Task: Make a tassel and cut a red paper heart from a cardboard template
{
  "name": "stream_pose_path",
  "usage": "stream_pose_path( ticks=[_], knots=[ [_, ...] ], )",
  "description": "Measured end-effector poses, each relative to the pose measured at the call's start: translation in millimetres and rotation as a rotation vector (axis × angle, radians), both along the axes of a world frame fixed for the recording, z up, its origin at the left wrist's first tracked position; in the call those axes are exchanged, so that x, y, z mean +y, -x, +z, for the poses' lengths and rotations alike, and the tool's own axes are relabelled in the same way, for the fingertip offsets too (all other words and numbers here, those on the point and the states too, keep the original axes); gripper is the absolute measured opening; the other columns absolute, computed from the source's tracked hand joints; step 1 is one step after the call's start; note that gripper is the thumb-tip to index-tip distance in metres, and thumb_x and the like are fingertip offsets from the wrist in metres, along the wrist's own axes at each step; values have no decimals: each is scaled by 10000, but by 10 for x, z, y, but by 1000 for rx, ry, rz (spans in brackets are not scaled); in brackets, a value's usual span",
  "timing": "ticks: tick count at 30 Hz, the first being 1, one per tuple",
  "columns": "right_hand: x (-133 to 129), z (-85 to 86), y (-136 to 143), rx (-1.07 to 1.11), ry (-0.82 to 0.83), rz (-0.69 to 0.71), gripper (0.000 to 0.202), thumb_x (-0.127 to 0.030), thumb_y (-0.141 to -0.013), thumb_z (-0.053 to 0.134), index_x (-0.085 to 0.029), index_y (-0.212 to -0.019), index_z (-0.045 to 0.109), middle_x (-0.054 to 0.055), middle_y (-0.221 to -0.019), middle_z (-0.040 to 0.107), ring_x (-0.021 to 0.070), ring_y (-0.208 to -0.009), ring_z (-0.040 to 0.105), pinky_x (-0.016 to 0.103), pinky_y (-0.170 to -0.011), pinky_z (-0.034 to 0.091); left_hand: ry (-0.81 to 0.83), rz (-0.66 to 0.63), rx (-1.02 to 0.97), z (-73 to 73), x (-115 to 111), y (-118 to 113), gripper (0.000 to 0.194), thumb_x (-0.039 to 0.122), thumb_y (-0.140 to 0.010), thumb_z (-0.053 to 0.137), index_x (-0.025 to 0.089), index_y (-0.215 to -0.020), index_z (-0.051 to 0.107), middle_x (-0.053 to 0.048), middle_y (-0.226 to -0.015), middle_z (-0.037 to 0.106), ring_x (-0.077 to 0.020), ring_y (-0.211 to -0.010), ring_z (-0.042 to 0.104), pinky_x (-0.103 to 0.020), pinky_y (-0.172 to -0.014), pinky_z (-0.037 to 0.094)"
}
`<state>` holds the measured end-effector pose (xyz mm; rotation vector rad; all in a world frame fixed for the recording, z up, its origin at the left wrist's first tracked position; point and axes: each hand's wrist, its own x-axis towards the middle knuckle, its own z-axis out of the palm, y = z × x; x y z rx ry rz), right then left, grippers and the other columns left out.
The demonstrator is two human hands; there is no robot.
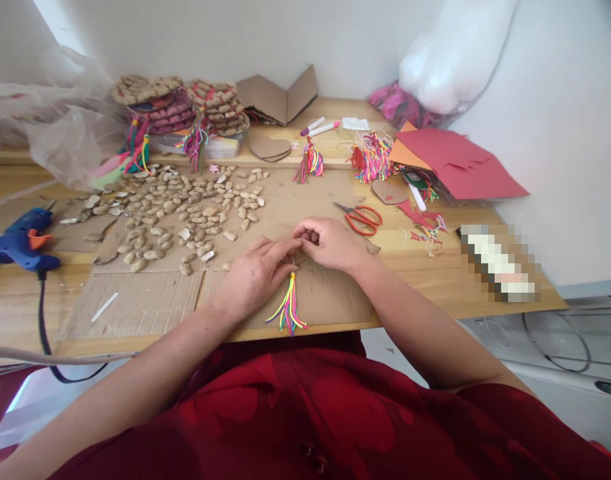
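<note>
Near the front edge of the table, my left hand (258,270) and my right hand (330,243) meet, fingertips almost touching. Both are closed in a pinch. From between them a thin pale string runs down to a tassel (291,303) of yellow, pink and blue cords, which lies on the flattened cardboard (330,293). The fingers hide the upper end of the string and anything else in them. Orange-handled scissors (363,219) lie just beyond my right hand. Loose peanuts (200,213) are spread over the cardboard to the left of my left hand.
A blue glue gun (23,240) with a cable rests at the left. Stacked peanut-covered pieces (218,107) stand at the back. More tassels (373,157), a cardboard heart (389,193), red paper (465,163) and red scraps (423,220) lie right of centre. A pixelated object (500,263) is at far right.
</note>
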<state>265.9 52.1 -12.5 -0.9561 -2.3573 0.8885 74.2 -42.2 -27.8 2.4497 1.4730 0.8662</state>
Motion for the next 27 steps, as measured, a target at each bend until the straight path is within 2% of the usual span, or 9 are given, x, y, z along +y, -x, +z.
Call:
stream_pose_path(
  ticks=[16, 27],
  knots=[
    [0, 22, -36, 15, 0, 82, 162, -102, -813, 636, -161, -949, 700, 39, -879, 675, 144, -785, 597, 261, -740, 459, 27, -15, 18, -37, -22, 39, 464, 270, -979, 593, 237, -1432, 496, -55, -1154, 734, -239, -1097, 645, -379, -935, 557],
    [3, 15, -35, 28, -3, 76, 159, -99, -809, 622, -155, -934, 703, 28, -846, 675, 126, -718, 584, 252, -708, 453, -30, -33, 102, -85, -14, 77, 453, 262, -993, 567, 213, -1437, 493, -74, -1183, 722, -241, -1098, 641, -379, -937, 559]
  ],
)
